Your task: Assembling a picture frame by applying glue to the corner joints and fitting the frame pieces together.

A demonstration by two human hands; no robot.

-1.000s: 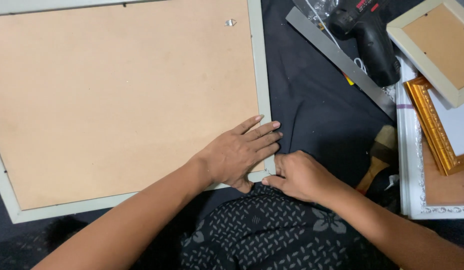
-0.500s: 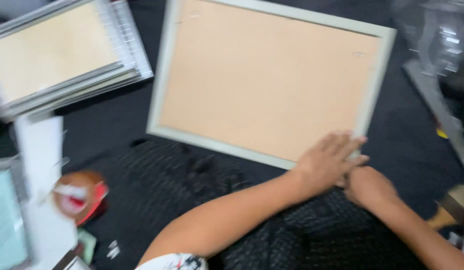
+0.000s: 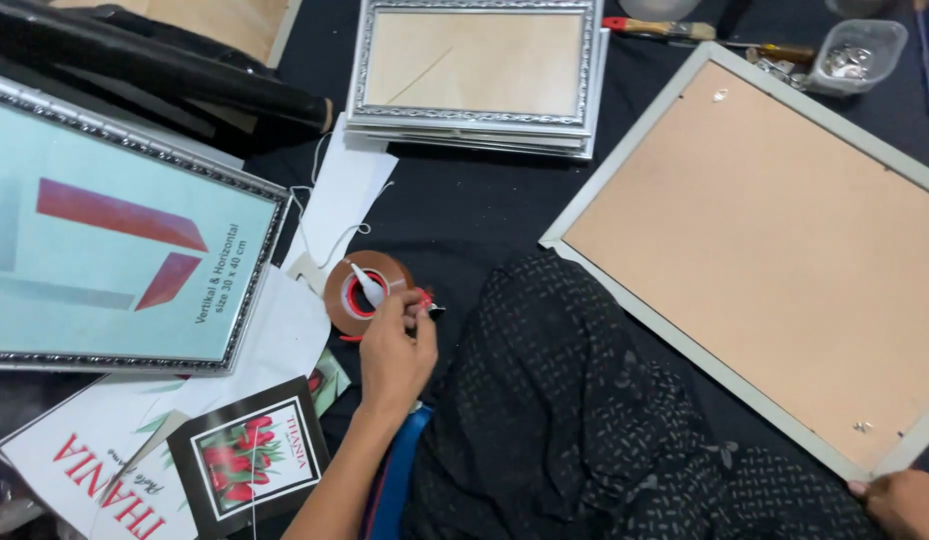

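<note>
I see my left hand (image 3: 396, 352) reaching out over the dark cloth, its fingers (image 3: 412, 312) pinched narrow on a small red-handled tool (image 3: 424, 299) right at the edge of a roll of brown tape (image 3: 356, 296). The roll lies flat on the black work surface (image 3: 464, 215), with a white nozzle-shaped piece sitting in its red core. Just left of the roll, sheets of white paper (image 3: 339, 195) and a thin white string spread out, and beyond them lies a silver-edged picture frame (image 3: 114, 240) with a pale blue insert, face up.

My right hand (image 3: 902, 500) sits at the bottom right corner of the view, resting at the lower corner of the large grey frame (image 3: 624, 180), which lies face down with its tan backing board up. Most of that hand is cut off by the picture edge, so I cannot tell how it grips.

A stack of silver ornate frames (image 3: 479, 70) lies at the top centre, well apart from both hands. A small clear plastic tub (image 3: 856, 55) of metal bits stands near the top right.
</note>
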